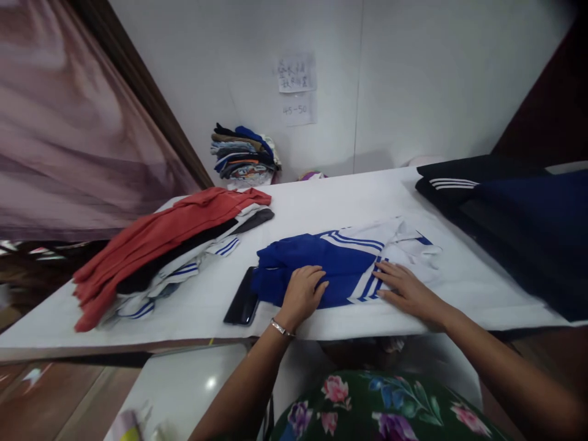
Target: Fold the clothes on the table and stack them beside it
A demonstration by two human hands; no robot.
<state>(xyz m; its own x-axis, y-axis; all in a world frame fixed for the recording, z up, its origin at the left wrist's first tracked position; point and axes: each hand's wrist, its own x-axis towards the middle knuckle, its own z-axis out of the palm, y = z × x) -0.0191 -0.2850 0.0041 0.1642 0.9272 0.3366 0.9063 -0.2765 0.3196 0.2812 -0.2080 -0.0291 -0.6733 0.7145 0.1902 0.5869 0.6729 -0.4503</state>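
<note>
A blue and white jacket (340, 264) with striped bands lies folded on the white table (294, 205) in front of me. My left hand (303, 293) rests on its blue part, fingers stretched and slightly curved over the cloth. On the striped band to the right lies my right hand (407, 289), palm down with the fingers spread. Neither hand grips the fabric. A black phone (242, 297) lies beside the jacket's left end, partly covered by it.
On the left is a pile of clothes topped by a red garment (184, 223). A folded clothes stack (243, 156) stands against the back wall, near paper notes (297, 73). Dark garments (519, 226) cover the right side. A white stool (184, 380) is below the table edge.
</note>
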